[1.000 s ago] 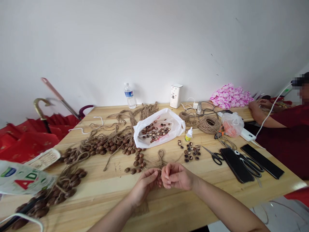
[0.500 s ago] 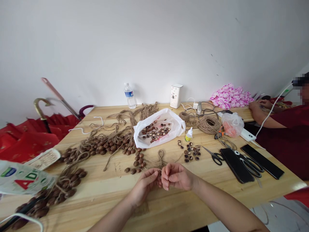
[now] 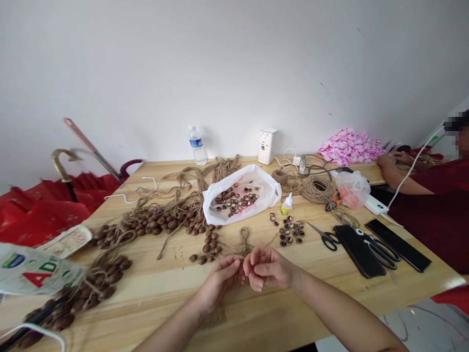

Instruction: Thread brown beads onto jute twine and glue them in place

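Observation:
My left hand (image 3: 224, 279) is closed, thumb against the fingers, at the lower middle of the table; what it holds is hidden. Touching it, my right hand (image 3: 269, 268) has its fingers curled, and nothing can be made out in them. A looped twine cord (image 3: 244, 236) lies just beyond both hands, its strands running beneath them. Round brown nuts (image 3: 207, 247) are to the left of the cord. Halved shells (image 3: 290, 231) lie to the right, near a small glue bottle (image 3: 287, 204). Behind is a white plastic bag (image 3: 241, 194) holding more shells.
Black scissors (image 3: 329, 239), a phone (image 3: 359, 252) and larger scissors (image 3: 379, 249) lie at right. Corded nuts (image 3: 157, 220) spread over the left side. A water bottle (image 3: 198, 146) stands by the wall. Another person's arm (image 3: 403, 171) rests at the far right.
My right hand's fingers have shifted slightly and uncurled a little. My left hand is nearly unchanged. At the far right, the other person's hands have moved slightly.

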`<state>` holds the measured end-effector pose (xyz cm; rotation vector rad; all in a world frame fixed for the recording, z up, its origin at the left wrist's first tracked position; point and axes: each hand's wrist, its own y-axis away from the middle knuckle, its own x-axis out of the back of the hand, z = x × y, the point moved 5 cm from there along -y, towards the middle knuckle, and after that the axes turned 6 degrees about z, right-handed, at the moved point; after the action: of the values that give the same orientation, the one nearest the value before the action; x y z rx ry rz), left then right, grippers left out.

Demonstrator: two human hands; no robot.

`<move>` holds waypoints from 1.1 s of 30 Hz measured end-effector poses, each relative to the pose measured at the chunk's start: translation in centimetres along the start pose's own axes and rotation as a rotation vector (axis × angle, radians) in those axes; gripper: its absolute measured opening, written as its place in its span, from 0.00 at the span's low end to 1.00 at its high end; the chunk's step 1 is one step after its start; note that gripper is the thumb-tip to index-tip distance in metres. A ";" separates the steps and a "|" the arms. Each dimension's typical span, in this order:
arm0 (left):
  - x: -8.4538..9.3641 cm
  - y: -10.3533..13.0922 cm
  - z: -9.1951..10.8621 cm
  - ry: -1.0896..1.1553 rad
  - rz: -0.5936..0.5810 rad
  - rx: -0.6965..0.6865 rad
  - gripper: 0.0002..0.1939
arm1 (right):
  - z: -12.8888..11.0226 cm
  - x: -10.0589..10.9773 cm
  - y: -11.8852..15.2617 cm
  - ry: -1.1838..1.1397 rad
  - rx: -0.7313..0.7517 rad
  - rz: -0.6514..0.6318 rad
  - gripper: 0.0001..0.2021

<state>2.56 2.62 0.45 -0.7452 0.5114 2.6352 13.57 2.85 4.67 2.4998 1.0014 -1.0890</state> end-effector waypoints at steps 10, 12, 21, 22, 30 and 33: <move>0.0 0.0 0.0 0.003 0.009 0.009 0.10 | 0.2 0.4 0.1 0.049 -0.022 0.032 0.10; -0.1 0.0 0.0 0.000 0.005 0.003 0.10 | 0.2 0.4 0.1 0.048 -0.019 0.028 0.10; 0.0 -0.1 -0.1 0.024 0.010 0.012 0.09 | 0.2 0.5 0.1 0.057 -0.021 0.030 0.10; 0.1 -0.1 -0.2 0.028 0.012 0.014 0.09 | 0.2 0.5 0.1 0.055 -0.021 0.027 0.10; 0.1 -0.1 -0.1 0.034 0.016 0.017 0.09 | 0.2 0.5 0.1 0.049 -0.010 0.018 0.10; -0.1 0.0 0.0 0.038 0.011 0.016 0.08 | 0.2 0.4 0.1 0.049 -0.005 0.016 0.10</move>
<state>2.63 2.63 0.45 -0.7910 0.5473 2.6286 13.72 2.91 4.26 2.5379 0.9937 -1.0233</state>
